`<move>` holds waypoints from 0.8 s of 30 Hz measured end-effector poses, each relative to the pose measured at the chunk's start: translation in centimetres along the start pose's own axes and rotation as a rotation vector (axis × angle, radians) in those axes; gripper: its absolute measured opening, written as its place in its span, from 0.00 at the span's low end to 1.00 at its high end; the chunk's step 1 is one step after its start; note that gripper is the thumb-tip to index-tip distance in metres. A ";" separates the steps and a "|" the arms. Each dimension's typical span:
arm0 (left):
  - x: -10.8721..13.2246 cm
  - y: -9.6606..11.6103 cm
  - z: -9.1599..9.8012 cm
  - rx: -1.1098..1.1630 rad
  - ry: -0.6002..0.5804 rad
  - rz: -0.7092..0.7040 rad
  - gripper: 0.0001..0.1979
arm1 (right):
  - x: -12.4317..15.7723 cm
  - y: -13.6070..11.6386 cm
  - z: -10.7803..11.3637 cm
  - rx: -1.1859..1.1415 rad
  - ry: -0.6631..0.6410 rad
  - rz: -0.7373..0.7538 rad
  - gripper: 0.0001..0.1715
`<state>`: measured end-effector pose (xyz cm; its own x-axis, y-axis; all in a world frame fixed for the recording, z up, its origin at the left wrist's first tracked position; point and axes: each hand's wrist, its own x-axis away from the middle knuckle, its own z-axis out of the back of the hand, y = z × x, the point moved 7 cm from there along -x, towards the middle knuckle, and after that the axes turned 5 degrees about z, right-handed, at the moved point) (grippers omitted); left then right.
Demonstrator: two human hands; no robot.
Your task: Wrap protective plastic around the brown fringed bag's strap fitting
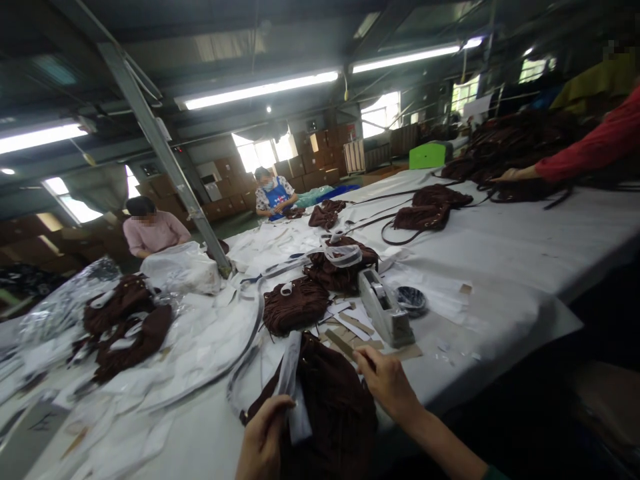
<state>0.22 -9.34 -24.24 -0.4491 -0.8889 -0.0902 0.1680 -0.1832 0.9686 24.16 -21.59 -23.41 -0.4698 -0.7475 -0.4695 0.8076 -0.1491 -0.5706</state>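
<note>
A dark brown fringed bag [333, 407] lies on the white table [525, 267] right in front of me. My left hand [265, 437] is closed on a white paper-wrapped strap [290, 373] that rises from the bag. My right hand [387, 380] rests at the bag's right edge, its fingers pinched on a thin brown strip [345, 345] near some paper tags. A grey tape dispenser [385, 308] stands just beyond my right hand.
More brown fringed bags [295, 305] lie across the table, with a pile [125, 327] at left among white wrapping paper. A tape roll [410, 300] sits beside the dispenser. Other people work at left, at the far end, and a red-sleeved arm [585, 153] reaches in at right.
</note>
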 end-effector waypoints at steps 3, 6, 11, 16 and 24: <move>-0.8 1.4 0.0 -0.043 -0.027 0.022 0.23 | 0.8 -6.6 0.0 -0.133 0.132 0.295 0.13; -1.3 2.7 -0.1 -0.065 -0.064 0.030 0.23 | 2.4 -11.5 -0.4 -0.096 0.231 0.550 0.11; -1.0 2.9 -0.1 -0.006 -0.057 0.089 0.23 | 3.4 -12.5 -2.3 -0.121 0.164 0.545 0.13; -0.9 2.3 -0.4 0.063 -0.098 0.122 0.22 | 2.9 -10.3 -4.2 -0.462 -0.132 0.126 0.11; -1.0 1.6 -0.5 0.058 -0.116 0.183 0.23 | 2.6 -9.7 -6.2 -0.956 -0.387 -0.280 0.18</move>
<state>1.42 -8.92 -22.72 -0.5142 -0.8503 0.1124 0.2066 0.0045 0.9784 12.89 -18.10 -23.30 -0.3140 -0.9451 -0.0900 -0.0049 0.0965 -0.9953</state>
